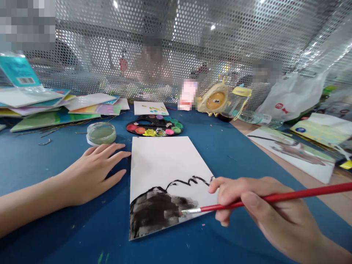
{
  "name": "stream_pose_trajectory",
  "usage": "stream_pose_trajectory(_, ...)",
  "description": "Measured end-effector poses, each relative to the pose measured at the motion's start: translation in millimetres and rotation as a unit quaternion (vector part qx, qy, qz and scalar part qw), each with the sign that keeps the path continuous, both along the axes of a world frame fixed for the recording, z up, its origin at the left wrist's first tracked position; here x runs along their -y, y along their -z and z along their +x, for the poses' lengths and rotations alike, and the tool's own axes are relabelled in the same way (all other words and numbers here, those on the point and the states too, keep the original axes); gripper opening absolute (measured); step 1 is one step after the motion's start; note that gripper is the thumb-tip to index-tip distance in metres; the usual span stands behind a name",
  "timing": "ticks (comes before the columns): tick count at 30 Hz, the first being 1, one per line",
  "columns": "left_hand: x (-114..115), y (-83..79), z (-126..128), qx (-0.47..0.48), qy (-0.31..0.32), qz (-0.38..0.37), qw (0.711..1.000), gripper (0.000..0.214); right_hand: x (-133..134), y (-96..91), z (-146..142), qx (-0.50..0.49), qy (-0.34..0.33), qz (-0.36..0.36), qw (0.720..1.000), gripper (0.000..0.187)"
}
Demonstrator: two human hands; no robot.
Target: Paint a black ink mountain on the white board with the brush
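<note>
A white sheet of paper (165, 161) lies on the blue mat (60, 223), with black paint brushed across its lower left and a thin black wavy line running toward the right. My right hand (261, 209) holds a red-handled paintbrush (277, 197), whose metal ferrule and tip reach the edge of the black patch (155, 212). My left hand (93, 172) rests flat and empty on the mat, its fingertips just left of the sheet.
Beyond the sheet lie a round paint palette (154, 125) and a jar of green liquid (101, 133). Painted cards (46, 110) are piled at left, with another painted sheet (291, 154) at right. A plastic bag (291, 97) and bottles stand before a perforated metal screen (192, 36), with people beyond it.
</note>
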State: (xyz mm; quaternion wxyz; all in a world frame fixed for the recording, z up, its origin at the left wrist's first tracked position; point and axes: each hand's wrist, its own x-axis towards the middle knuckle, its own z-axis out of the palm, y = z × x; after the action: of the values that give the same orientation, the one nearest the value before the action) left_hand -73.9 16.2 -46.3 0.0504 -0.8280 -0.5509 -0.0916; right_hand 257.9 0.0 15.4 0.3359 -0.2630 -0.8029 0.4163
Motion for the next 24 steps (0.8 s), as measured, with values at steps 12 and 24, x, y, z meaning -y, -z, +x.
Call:
stream_pose_trajectory(12,-1.2,2.6,0.0,-0.001,0.006,0.013,1.0,0.045,3.8,-6.9,0.6,0.074,0.052,0.135,0.987,0.033)
stream_pose_trajectory(24,-0.9,-2.1,3.0,-0.009,0.001,0.021,1.0,0.046,4.8,-7.4,-2.0,0.082,0.033,0.124,0.988,0.03)
